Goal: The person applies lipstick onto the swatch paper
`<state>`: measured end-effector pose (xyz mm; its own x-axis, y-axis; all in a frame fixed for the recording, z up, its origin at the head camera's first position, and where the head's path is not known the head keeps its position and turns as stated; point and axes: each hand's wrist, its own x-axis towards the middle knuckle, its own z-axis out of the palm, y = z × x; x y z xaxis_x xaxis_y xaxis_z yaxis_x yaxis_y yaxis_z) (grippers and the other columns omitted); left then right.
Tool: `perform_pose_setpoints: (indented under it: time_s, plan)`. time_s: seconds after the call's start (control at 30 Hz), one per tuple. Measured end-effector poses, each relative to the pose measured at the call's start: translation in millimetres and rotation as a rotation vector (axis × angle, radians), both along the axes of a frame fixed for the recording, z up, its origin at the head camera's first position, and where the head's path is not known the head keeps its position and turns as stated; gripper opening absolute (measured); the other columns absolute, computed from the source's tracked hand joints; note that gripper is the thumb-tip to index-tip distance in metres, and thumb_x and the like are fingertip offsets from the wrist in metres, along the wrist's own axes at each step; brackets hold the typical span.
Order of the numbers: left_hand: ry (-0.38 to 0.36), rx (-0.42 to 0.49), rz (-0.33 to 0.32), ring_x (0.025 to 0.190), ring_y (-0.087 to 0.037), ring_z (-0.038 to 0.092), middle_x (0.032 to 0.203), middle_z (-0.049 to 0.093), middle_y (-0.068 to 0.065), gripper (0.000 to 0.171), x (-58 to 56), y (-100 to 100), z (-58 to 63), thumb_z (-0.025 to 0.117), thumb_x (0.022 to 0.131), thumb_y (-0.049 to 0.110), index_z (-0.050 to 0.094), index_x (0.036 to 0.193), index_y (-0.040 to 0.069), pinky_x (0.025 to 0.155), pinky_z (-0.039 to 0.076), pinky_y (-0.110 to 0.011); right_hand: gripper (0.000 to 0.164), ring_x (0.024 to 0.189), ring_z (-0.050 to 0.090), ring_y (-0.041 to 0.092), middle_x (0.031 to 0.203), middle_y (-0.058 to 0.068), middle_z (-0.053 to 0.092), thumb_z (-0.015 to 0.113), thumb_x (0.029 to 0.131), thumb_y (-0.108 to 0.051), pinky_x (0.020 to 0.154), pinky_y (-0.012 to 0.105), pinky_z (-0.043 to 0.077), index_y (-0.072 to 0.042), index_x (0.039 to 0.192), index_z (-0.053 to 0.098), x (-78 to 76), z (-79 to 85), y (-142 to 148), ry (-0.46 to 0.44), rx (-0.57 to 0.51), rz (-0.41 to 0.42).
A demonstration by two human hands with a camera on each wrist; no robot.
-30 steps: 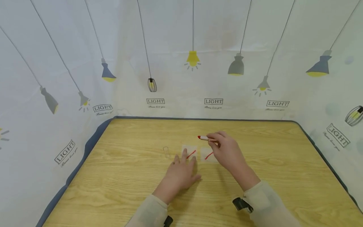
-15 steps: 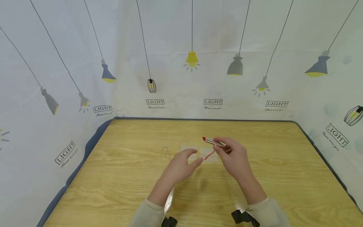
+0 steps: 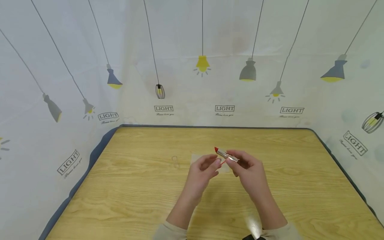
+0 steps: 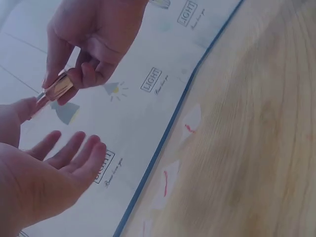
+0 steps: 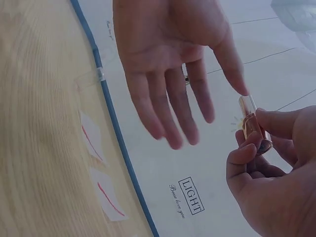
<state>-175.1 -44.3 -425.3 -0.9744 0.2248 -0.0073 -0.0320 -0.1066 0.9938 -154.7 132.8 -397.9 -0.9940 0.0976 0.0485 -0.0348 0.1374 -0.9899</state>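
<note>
Lipstick [image 3: 222,153]: right hand's [image 3: 252,171] pinch, left [image 3: 199,176] touch unclear

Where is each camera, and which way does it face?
Head: worn there, looking forward and down at the table; left hand, right hand and forearms show.
Left wrist: worn there, facing both hands and the lipstick.
Right wrist: worn there, facing both hands too.
Both wrist views share the lipstick and two red-streaked sheets.

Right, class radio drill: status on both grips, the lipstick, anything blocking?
Right grip holds lipstick, red tip exposed. Left grip alongside, thumb close to it, contact unclear. Clear object aside on table; no obstruction seen.
</note>
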Motion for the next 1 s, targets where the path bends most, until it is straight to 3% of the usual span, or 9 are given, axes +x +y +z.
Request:
perform_pose_setpoints:
  time_s: [0.1,0.27,0.53,0.77,1.0]
  plan:
    - [-0.022,0.160,-0.014,0.124,-0.027,0.071,0.133,0.072,-0.015,0.043,2.6,8,-2.2,0.072,0.104,0.027,0.064,0.139,0.003,0.110,0.057,-0.048,0.030,0.071,0.054,0.011,0.092,-0.006,0.067,0.076,0.101,-0.020,0.064,0.023,0.048,-0.009,0.129,0.075,4.5,0.0,-1,-0.015,-0.049,0.012]
    - [-0.074,0.302,-0.037,0.118,-0.018,0.072,0.124,0.073,-0.004,0.038,5.7,19,-10.4,0.073,0.103,0.022,0.065,0.134,0.002,0.110,0.057,-0.046,0.031,0.071,0.053,0.010,0.092,-0.007,0.067,0.075,0.101,-0.018,0.065,0.023,0.048,-0.006,0.129,0.074,8.8,-2.4,-1,-0.029,-0.098,0.047]
    - [-0.086,0.363,-0.024,0.111,-0.014,0.072,0.116,0.074,0.000,0.033,8.5,25,-14.7,0.069,0.105,0.018,0.066,0.131,-0.003,0.106,0.059,-0.042,0.032,0.072,0.054,0.008,0.099,-0.005,0.072,0.078,0.099,-0.018,0.064,0.022,0.047,-0.004,0.127,0.075,12.3,-2.5,-2,-0.028,-0.104,0.062]
    - [-0.092,0.417,0.008,0.111,-0.015,0.073,0.113,0.075,0.002,0.014,8.8,22,-13.4,0.069,0.105,0.018,0.073,0.117,0.011,0.105,0.060,-0.042,0.032,0.071,0.054,0.009,0.108,-0.007,0.075,0.078,0.100,-0.023,0.065,0.023,0.047,-0.010,0.128,0.076,14.3,-2.2,-1,-0.019,-0.048,0.096]
    - [-0.108,0.472,0.001,0.110,-0.015,0.071,0.113,0.075,0.005,0.011,9.1,22,-15.0,0.069,0.105,0.018,0.076,0.113,0.017,0.103,0.061,-0.039,0.034,0.073,0.052,0.009,0.119,-0.015,0.078,0.076,0.101,-0.026,0.066,0.023,0.046,-0.011,0.131,0.074,14.9,-3.9,0,-0.016,-0.051,0.130]
